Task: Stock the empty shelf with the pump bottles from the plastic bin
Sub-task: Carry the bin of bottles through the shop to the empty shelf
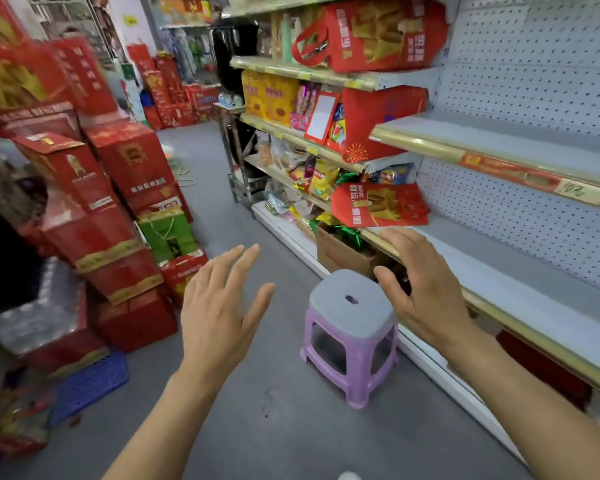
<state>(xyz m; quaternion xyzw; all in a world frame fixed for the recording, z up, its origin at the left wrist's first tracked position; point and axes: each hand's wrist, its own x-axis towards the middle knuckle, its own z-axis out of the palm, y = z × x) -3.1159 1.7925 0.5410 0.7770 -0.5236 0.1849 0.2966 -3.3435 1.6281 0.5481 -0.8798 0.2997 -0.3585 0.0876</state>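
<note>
- Judging from the head view, the task looked barely started: the empty shelf [499, 140] on the right carried no pump bottles, and the lower shelf [499, 271] beneath it was bare too, past the red bag [378, 204].
- The left hand [219, 306] hovered over the floor [274, 427] with its fingers straight and spread, holding nothing.
- The right hand [426, 292] hung above the purple stool [347, 323], near the lower shelf's gold edge. Its fingers were loosely spread and it gripped nothing.
- Neither the pump bottles nor the plastic bin showed anywhere in this view, so where they stood could not be told. By my reckoning, the fetching and the placing were both left to do.
- A blue crate [90, 379] sat low on the left under stacked red boxes [125, 168]. Its inside was hidden, and I could not tell whether it was the bin.
- The left side was blurred and the frame cut off the shelves' right end. The writing on the price strip [520, 174] was hard to read.
</note>
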